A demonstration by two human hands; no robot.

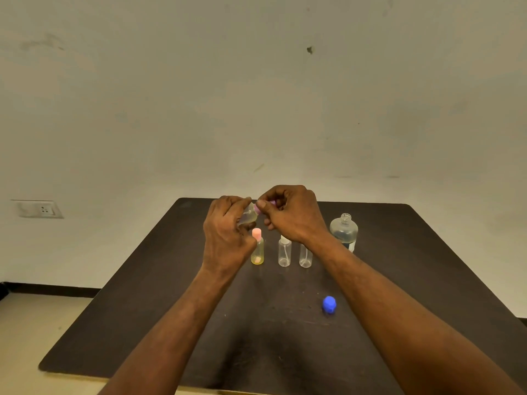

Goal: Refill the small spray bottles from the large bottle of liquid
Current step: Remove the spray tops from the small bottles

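- Two hands meet above the table (pixel 137 309): the left hand (pixel 225 232) grips a small yellowish bottle (pixel 247 216), tilted, while the right hand (pixel 291 213) pinches its pink cap (pixel 258 208) between thumb and fingertips.
- The step in hand looks like twisting that cap, though whether on or off cannot be told.
- Just below the left hand stands a pink-capped yellow bottle (pixel 257 249); under the right wrist stand two clear spray bottles (pixel 284 252), seemingly empty.
- The large bottle (pixel 344 230) stands uncapped just right of the right wrist; its blue cap (pixel 329 304) lies nearer the person, beside the right forearm.
- Next likely calls for a steady left grip while the right turns, keeping the neck raised against spills.
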